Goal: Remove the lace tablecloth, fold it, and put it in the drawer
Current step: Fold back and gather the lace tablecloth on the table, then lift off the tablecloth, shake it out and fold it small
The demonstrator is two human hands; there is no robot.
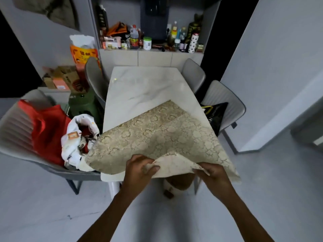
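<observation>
The beige lace tablecloth (153,135) lies folded and skewed over the near half of the white marble table (143,86), one corner pointing away from me. Its near edge is lifted off the table and curls back toward me. My left hand (139,169) pinches that raised edge at the left, thumb on top. My right hand (212,174) grips the same edge at its right end. Both hands are at the table's near end. No drawer is in view that I can tell apart from the cabinet fronts.
Grey chairs (225,100) stand on both sides of the table. The near left chair (15,126) holds a red bag (47,126) and a white bag. A black bag sits on the right chair. A shelf crowded with bottles (134,37) stands behind the table, above cabinet fronts (153,58).
</observation>
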